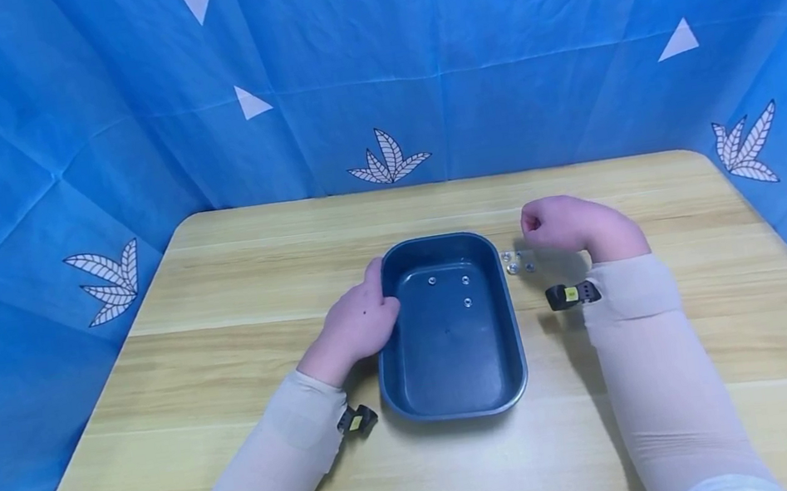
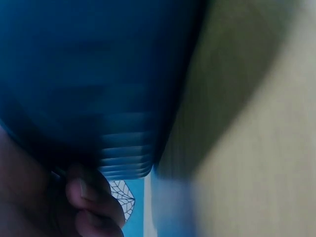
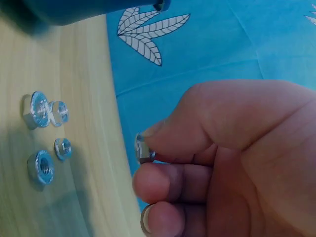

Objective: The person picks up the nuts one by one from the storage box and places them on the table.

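Note:
A dark blue plastic tray (image 1: 454, 354) has three small metal nuts (image 1: 468, 303) lying on its floor, toward the far end. My left hand (image 1: 362, 317) grips the tray's left wall, the thumb over the rim. Its curled fingers (image 2: 91, 197) show below the tray's outer side in the left wrist view. To the right of the tray, my right hand (image 1: 572, 227) is above the table and pinches a metal flange nut (image 3: 144, 149) between thumb and index finger. Several more flange nuts (image 3: 43, 169) lie on the wood between that hand and the tray.
The light wooden table (image 1: 230, 369) has rounded far corners. A blue cloth (image 1: 336, 52) with white leaf and triangle prints hangs behind it and along both sides. Black wrist straps (image 1: 572, 295) sit on both sleeved forearms.

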`<state>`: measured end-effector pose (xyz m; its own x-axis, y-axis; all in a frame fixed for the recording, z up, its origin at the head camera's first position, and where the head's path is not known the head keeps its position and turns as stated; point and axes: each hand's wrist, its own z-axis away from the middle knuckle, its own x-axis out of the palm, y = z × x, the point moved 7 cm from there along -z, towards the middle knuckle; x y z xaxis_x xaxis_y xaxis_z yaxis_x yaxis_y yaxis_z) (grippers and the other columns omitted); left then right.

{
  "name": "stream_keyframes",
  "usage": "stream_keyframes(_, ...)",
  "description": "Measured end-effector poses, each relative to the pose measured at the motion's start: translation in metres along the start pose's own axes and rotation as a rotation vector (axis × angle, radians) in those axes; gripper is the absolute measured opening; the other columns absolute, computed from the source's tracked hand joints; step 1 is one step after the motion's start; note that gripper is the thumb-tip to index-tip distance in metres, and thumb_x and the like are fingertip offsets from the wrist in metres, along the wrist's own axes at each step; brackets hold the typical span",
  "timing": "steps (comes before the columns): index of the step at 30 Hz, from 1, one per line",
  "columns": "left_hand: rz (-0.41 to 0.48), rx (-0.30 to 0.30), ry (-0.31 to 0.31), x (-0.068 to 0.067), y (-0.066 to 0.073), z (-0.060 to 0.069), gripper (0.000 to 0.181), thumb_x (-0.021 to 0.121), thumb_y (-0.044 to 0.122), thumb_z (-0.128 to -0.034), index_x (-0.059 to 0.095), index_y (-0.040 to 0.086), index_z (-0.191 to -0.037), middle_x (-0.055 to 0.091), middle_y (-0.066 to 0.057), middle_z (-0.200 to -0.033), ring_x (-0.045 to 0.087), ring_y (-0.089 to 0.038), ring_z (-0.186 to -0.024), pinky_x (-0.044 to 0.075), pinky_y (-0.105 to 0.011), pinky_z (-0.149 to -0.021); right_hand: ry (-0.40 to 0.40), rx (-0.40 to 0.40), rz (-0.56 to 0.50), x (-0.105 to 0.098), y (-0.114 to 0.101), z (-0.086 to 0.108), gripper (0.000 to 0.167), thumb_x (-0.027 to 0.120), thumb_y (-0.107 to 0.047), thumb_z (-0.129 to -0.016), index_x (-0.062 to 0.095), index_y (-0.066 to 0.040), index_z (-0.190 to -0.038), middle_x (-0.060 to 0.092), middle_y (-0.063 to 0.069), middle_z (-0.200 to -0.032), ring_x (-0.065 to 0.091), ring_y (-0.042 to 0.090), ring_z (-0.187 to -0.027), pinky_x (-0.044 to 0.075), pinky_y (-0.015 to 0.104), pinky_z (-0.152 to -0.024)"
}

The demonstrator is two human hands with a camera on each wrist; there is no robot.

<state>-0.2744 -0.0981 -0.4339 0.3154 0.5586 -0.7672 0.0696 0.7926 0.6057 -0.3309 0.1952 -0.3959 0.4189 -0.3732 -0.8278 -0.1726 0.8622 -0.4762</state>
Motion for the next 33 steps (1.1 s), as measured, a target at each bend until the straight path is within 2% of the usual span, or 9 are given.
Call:
stream_keyframes(3,0.006,0.003,0.001,0.001,0.0,0.0,0.068,0.041,0.026,-0.1036,0.011,0.009,-0.162,0.058,-0.009,-0.078,0.061,-0.024,-0.063,0.049,-0.04,-0.06,-0.018,0.01,-0.016,0.005,0.005,-0.002,0.015,0.055,-0.02,-0.097,0.056,-0.009,-0.087,0.055,0.008,-0.082,0.052,0.026,-0.079,0.042,0.039,-0.066)
stream_keyframes(9,0.013,0.007,0.005,0.0,0.0,0.001,0.067,0.042,0.025,-0.1034,0.012,0.008,-0.162,0.058,-0.009,-0.079,0.06,-0.024,-0.063,0.049,-0.04,-0.06,-0.048,0.012,-0.031,0.011,0.013,-0.008,0.008,0.048,-0.009,-0.087,0.057,-0.009,-0.086,0.052,0.007,-0.081,0.049,0.025,-0.077,0.04,0.038,-0.066)
stream_keyframes(20,0.005,0.02,0.015,0.0,0.001,0.001,0.067,0.041,0.024,-0.1034,0.013,0.008,-0.161,0.059,-0.009,-0.081,0.061,-0.023,-0.068,0.049,-0.039,-0.061,-0.094,0.052,-0.016,0.024,0.026,-0.018,0.015,0.048,-0.01,-0.09,0.062,-0.007,-0.092,0.052,0.008,-0.078,0.048,0.024,-0.073,0.038,0.037,-0.066)
stream_keyframes(33,0.013,0.014,0.011,0.001,0.0,0.0,0.067,0.042,0.025,-0.1037,0.012,0.009,-0.162,0.058,-0.009,-0.082,0.061,-0.023,-0.068,0.049,-0.04,-0.061,-0.079,0.057,-0.011,0.025,0.027,-0.019,0.014,0.046,-0.009,-0.092,0.06,-0.008,-0.089,0.049,0.007,-0.076,0.045,0.024,-0.071,0.036,0.036,-0.065)
